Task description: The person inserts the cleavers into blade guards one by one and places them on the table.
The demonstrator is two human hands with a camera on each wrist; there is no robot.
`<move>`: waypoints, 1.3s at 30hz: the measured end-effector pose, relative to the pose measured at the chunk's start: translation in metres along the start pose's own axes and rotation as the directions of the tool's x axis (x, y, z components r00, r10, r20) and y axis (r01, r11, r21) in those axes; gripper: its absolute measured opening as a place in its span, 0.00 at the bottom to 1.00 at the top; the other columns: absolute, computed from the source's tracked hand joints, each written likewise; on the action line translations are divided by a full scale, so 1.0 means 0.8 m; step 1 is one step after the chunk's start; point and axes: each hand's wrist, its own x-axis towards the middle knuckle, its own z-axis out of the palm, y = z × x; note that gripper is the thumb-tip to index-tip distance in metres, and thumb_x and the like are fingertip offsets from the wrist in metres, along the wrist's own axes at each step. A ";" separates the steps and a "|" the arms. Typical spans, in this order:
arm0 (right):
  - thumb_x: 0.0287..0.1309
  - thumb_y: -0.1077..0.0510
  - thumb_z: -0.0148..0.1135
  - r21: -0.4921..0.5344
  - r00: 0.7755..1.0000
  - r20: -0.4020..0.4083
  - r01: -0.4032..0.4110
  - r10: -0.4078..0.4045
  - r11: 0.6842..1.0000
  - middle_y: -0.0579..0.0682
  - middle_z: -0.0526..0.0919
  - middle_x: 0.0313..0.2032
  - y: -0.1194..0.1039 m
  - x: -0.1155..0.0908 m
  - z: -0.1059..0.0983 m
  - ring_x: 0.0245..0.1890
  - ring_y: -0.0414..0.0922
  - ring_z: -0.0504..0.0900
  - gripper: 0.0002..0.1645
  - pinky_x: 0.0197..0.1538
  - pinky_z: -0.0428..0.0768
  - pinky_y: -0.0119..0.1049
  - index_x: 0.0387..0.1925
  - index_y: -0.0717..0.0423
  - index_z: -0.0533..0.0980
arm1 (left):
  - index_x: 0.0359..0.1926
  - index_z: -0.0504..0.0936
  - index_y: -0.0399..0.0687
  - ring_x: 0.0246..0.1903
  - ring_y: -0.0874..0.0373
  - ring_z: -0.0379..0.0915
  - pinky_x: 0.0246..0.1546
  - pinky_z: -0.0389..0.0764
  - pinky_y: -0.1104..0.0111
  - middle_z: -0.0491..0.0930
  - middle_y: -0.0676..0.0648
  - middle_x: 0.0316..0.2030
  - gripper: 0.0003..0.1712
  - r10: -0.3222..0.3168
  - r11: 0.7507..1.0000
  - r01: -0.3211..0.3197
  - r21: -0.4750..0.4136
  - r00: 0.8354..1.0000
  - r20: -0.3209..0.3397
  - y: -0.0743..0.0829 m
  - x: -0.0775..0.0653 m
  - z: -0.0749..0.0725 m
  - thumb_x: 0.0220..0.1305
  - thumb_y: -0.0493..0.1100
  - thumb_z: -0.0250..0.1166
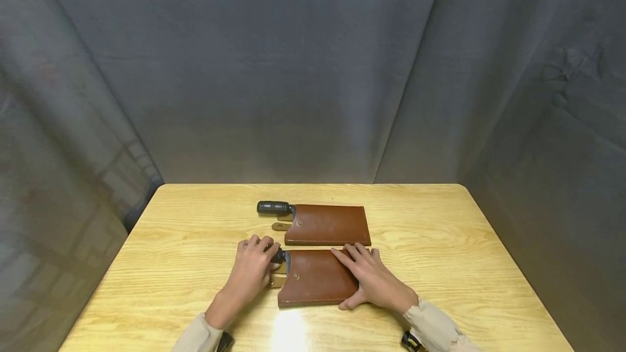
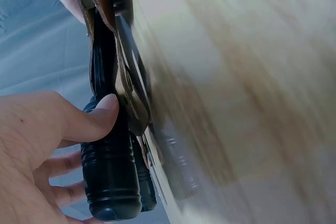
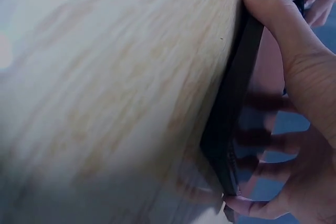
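Observation:
Near the front of the table lies a cleaver in a brown leather sheath (image 1: 315, 278), its blade almost wholly hidden. My left hand (image 1: 250, 268) holds its black ridged handle (image 2: 110, 177), thumb laid on the handle close to the sheath's mouth. Over the right end of the same sheath spreads my right hand (image 1: 375, 281), gripping it with the thumb at the near edge and the fingers toward the far edge. A tan snap strap (image 1: 276, 282) sticks out from the sheath's left side, beside my left hand.
Just behind lies a second brown sheath (image 1: 327, 224) holding a cleaver with a black handle (image 1: 273, 207), pointing left too. Its strap (image 1: 281, 226) hangs loose. The light wood table (image 1: 464, 254) ends at grey cloth curtains (image 1: 269, 96) at the back and sides.

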 end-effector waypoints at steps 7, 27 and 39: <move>0.33 0.25 0.73 -0.003 1.000 0.004 -0.011 0.011 1.000 0.63 0.61 0.71 0.000 0.001 0.001 0.70 0.71 0.58 0.70 0.60 0.60 0.78 0.75 0.45 0.55 | 0.47 0.85 0.48 0.42 0.53 0.73 0.44 0.78 0.51 0.82 0.49 0.43 0.23 -0.017 1.000 0.017 -0.009 1.000 0.014 -0.003 -0.001 0.000 0.48 0.48 0.77; 0.30 0.26 0.76 -0.019 1.000 -0.020 0.003 -0.003 1.000 0.64 0.65 0.68 0.006 0.011 0.003 0.68 0.70 0.62 0.70 0.58 0.63 0.77 0.74 0.48 0.57 | 0.46 0.85 0.47 0.39 0.52 0.73 0.42 0.77 0.51 0.81 0.49 0.42 0.23 -0.025 1.000 0.025 0.000 0.999 -0.019 0.000 0.004 0.007 0.48 0.47 0.76; 0.54 0.32 0.64 -0.094 0.999 -0.020 0.030 -0.032 0.995 0.52 0.73 0.60 0.026 -0.024 -0.035 0.61 0.51 0.73 0.45 0.57 0.73 0.60 0.67 0.51 0.68 | 0.52 0.83 0.54 0.42 0.53 0.81 0.43 0.80 0.55 0.84 0.50 0.43 0.27 0.047 0.998 -0.046 -0.040 0.998 0.041 0.015 0.013 0.017 0.49 0.54 0.74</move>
